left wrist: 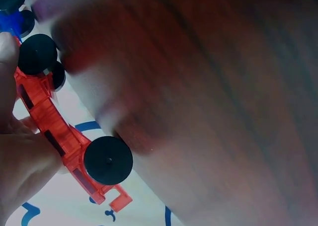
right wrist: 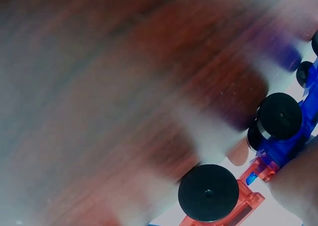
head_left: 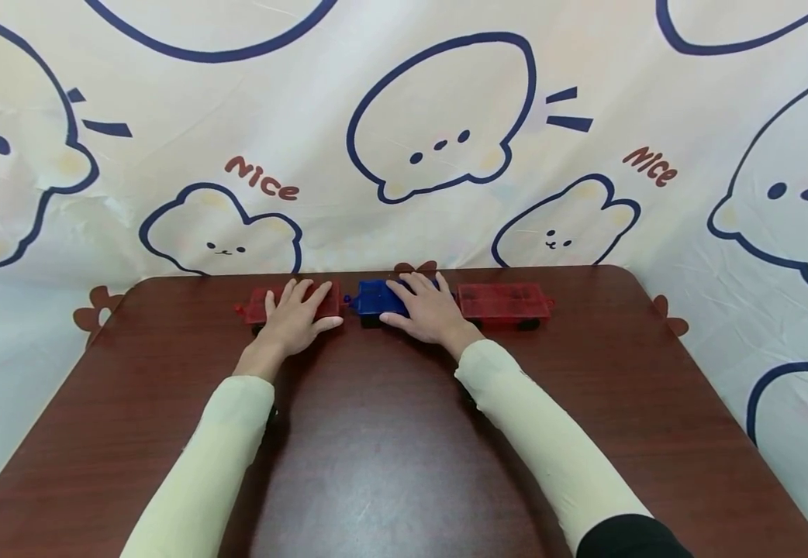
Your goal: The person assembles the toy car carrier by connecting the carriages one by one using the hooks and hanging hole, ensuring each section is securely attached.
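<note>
Three toy train wagons stand in a row at the table's far edge. My left hand (head_left: 292,322) lies across the left red wagon (head_left: 255,308), fingers over its top and far side, thumb at the near side. To its right, my right hand (head_left: 428,310) grips the blue wagon (head_left: 374,298) from above in the same way. The right red wagon (head_left: 504,302) has no hand on it. In the right wrist view, a blue peg sits inside the red coupling loop (right wrist: 256,174). Black wheels (left wrist: 108,160) show under the left red wagon, which ends in an open red hook (left wrist: 120,198).
The wagons stand on a dark brown wooden table (head_left: 362,465). Right behind its far edge hangs a pale cloth (head_left: 432,225) printed with blue cartoon outlines, and it also runs along both sides.
</note>
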Demonstrator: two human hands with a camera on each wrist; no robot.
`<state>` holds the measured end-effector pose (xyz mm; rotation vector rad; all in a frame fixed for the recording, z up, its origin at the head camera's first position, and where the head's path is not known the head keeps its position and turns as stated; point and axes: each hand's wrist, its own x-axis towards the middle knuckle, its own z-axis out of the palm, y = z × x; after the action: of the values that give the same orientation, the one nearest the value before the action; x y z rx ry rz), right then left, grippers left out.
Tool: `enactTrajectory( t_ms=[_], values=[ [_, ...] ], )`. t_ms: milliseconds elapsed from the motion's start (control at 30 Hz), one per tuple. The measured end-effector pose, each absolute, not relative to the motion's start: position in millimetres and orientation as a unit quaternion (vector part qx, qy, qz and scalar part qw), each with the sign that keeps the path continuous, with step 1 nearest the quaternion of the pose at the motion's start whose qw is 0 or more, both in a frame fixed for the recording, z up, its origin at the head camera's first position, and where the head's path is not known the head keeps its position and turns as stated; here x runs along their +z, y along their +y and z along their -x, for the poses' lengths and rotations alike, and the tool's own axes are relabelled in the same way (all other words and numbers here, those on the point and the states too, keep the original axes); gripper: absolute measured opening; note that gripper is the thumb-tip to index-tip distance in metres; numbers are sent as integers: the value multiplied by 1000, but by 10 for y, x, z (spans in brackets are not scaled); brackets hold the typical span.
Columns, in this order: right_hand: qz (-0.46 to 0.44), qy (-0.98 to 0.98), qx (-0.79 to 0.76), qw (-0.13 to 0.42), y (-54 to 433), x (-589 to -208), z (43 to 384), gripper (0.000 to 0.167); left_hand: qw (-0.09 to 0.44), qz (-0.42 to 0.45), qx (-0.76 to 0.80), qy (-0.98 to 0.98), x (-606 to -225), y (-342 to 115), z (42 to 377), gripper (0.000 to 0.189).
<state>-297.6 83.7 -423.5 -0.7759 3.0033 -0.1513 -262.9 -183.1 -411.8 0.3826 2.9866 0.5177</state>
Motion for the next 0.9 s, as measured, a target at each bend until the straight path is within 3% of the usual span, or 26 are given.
enactTrajectory(
  t_ms=[533,900],
  values=[
    [255,965,-48,21,846,-4243,2993,78,63,-115,133,982,-4093,-1794,2627,80],
    [265,962,-64,28,810,-4168,2978,75,44,-131,144,980,-4044,-1668,2627,75]
  ],
)
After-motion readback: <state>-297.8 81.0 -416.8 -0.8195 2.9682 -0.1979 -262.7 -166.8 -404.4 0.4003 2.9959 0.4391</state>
